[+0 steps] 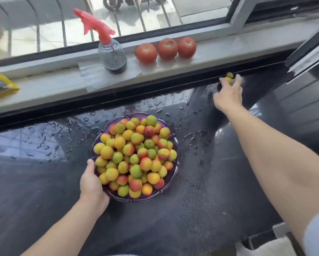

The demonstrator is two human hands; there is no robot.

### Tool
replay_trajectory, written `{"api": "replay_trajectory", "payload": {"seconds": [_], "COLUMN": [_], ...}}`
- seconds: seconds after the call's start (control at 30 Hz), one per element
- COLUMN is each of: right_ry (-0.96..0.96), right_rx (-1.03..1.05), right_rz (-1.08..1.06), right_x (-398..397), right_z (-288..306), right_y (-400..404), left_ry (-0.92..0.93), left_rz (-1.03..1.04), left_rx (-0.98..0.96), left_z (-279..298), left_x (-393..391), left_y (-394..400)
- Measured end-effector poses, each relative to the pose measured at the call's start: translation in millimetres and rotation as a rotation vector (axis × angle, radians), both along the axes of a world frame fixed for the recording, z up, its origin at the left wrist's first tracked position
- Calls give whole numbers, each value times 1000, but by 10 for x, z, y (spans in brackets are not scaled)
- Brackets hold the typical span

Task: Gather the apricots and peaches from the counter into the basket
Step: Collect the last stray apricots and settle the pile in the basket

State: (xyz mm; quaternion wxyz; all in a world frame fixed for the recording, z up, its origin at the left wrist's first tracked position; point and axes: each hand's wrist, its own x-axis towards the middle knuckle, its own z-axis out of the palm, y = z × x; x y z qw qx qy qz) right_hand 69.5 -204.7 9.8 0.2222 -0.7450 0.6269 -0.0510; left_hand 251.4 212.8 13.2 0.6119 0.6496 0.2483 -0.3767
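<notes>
At the far right of the dark counter (201, 209), against its raised back edge, the right hand (229, 97) reaches out with fingers (238, 81) spread and blurred over a yellow-green apricot (227, 80); whether they grip it I cannot tell. A second small fruit (229, 75) sits just behind, partly hidden. Nearer, the left hand (92, 183) holds the near-left rim of the purple basket (170, 179), thumb over the edge beside the fruit. That basket stands mid-counter, heaped with apricots and peaches (136, 154) in yellow, green and red. Water drops lie around it. On the pale sill (49, 85) behind stand three tomatoes (167, 48) in a row and, to their left, a clear spray bottle (112, 56) with a red trigger head.
</notes>
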Motion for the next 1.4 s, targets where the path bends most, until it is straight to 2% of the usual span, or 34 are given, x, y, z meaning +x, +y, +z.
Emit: {"api": "replay_trajectory", "payload": {"seconds": [0.27,0.47,0.63,0.73,0.87,1.03,1.27,1.4], "right_ry": [-122,-263,-576,-647,-596,-388,-72,-96], "right_rx": [-79,-225,-3,96,148,99,-105,-44], "right_rz": [-57,-51,-204,-108,190,446,621,613], "right_x": [60,4,-35,-94,-13,187,305,331], "right_z": [-243,-129,145,376,603,695,675,661], "right_y": [-120,541,1474,1992,2403,2553,2581,2511], "left_ry": [55,66,99,108,112,100,110,117], "left_rz": [-42,-111,-176,-238,-341,-411,-423,-437], "left_rx": [-5,27,23,20,44,72,68,57], "left_z": [-22,45,121,165,259,340,337,311], "left_x": [35,70,118,148,206,265,285,296], "left_y": [61,86,117,144,183,199,209,212]}}
